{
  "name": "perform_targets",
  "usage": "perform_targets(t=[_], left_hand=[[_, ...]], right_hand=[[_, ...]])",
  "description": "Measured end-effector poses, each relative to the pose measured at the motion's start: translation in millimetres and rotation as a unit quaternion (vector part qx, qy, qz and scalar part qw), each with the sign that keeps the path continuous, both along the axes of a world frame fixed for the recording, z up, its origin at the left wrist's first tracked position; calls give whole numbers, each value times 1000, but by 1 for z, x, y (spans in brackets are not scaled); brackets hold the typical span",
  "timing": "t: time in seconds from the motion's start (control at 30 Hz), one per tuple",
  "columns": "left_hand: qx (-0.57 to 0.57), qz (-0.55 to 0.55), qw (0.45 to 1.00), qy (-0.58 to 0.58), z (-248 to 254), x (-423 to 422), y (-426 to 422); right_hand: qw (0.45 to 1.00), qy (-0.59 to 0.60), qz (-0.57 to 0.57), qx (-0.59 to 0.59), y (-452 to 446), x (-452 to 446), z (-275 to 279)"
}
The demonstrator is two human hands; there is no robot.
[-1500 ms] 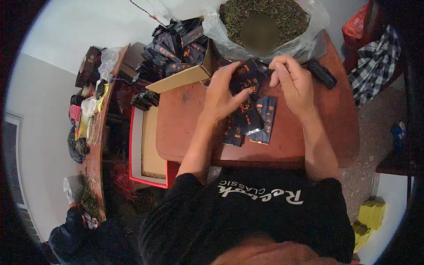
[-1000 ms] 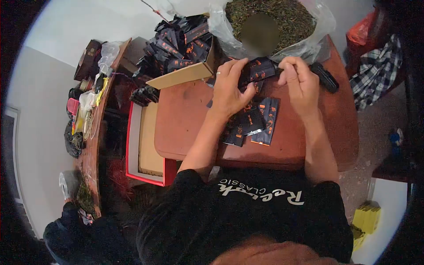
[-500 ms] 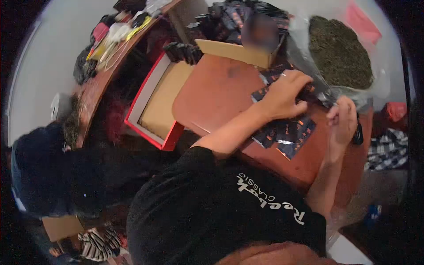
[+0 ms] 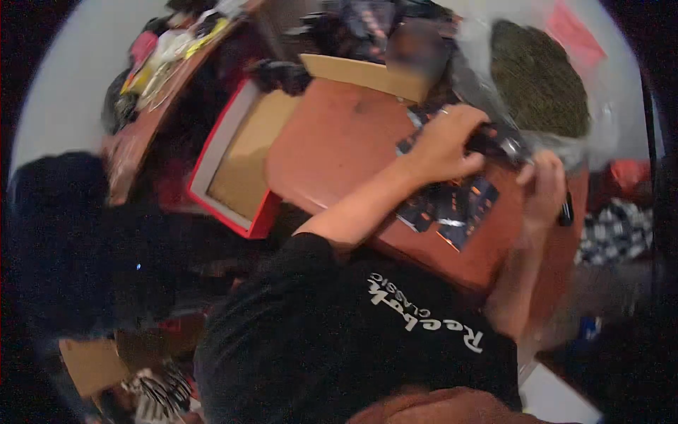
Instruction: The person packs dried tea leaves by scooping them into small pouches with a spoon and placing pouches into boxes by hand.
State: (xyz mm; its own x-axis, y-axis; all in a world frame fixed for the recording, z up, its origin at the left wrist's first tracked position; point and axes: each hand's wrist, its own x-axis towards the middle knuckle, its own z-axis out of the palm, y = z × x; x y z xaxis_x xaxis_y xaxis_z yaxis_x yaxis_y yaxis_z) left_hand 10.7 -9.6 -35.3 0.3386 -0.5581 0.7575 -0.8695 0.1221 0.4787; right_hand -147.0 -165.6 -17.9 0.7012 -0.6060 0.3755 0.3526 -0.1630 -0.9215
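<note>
My left hand is closed around the left end of a dark printed pouch above the reddish-brown table. The pouch has a shiny end that points right. Near that end is my right hand, its fingers curled and smeared by motion; anything in them is too blurred to name. Several similar dark packets with orange print lie on the table below my left wrist, and more show behind that hand. A large clear bag of dark green-brown loose dried material stands just beyond my hands.
An open cardboard box sits at the table's far edge, with dark packets piled behind it. A red-rimmed box lid is at the left. On the right edge lies a black object. A cluttered shelf runs along the left.
The view has shifted slightly, so the scene sits a little further left. The dark pouch now shows more plainly between my hands, and my right hand is a bit lower beside its shiny end.
</note>
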Motion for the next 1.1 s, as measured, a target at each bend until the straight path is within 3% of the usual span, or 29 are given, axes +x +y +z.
perform_targets(t=[0.07,0.33,0.73,0.93,1.1], left_hand=[[34,-5,999,10,0,0,-1],[37,-19,995,90,6,-5,-3],[62,-5,992,107,3,-1,-2],[66,-3,991,113,7,-2,-1],[64,-7,990,126,5,-2,-1]], right_hand=[[997,8,-55,57,24,-2,13],[978,46,-107,-171,31,-14,29],[973,72,-122,-181,27,-14,34],[950,108,-118,-268,28,-9,40],[964,127,-141,-188,19,-9,53]])
